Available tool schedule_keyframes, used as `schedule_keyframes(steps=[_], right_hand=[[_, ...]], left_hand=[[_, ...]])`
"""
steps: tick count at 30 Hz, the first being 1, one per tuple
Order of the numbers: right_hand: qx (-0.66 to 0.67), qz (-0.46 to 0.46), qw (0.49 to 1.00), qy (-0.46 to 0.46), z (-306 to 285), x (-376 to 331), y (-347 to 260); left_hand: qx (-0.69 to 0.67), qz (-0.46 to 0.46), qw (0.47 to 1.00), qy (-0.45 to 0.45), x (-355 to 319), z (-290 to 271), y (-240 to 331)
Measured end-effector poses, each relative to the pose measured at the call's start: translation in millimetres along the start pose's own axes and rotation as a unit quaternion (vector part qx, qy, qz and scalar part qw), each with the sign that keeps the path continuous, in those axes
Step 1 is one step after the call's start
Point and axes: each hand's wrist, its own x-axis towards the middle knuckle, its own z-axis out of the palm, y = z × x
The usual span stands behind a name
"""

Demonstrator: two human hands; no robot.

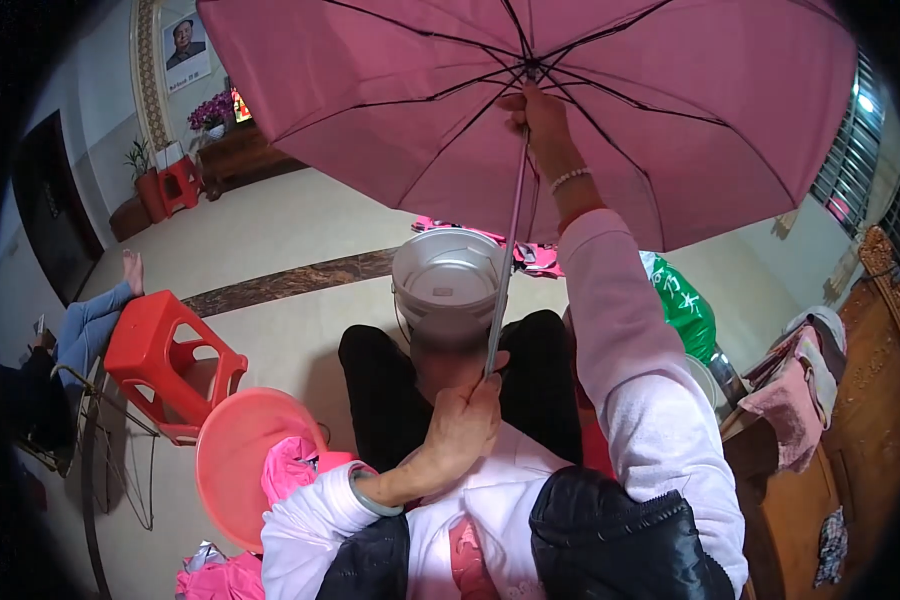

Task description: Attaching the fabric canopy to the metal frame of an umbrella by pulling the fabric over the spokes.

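A pink umbrella (370, 60) is spread open above my lap, its dark ribs showing from beneath. My left hand (465, 425) is wrapped round the lower end of its thin metal shaft, close to my body. Higher up, my right hand (542, 120) grips the shaft just under the hub where the ribs meet. The shaft leans slightly, its top to the right. Beyond my knees a silver-grey bucket (400, 275) stands on the floor, partly behind the shaft.
To the left stand a red plastic stool (145, 345) and a pink basin (232, 480) with bright pink material in it. Another person's legs (95, 320) rest by the stool. At right are a green bag (685, 310), folded cloths (795, 400) and a wooden seat (870, 420).
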Motion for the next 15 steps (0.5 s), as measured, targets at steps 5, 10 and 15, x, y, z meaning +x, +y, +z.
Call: schedule_keyframes(steps=[5,10,15], right_hand=[[0.054,-0.017,0.998,0.038,-16,15,-14],[0.089,0.004,0.995,0.038,-25,16,-3],[-0.045,-0.130,0.991,0.001,-40,-1,7]], left_hand=[[-0.031,-0.019,0.999,-0.023,-10,2,-2],[-0.057,-0.051,0.996,-0.035,-16,1,7],[-0.114,-0.064,0.990,-0.052,-14,3,21]])
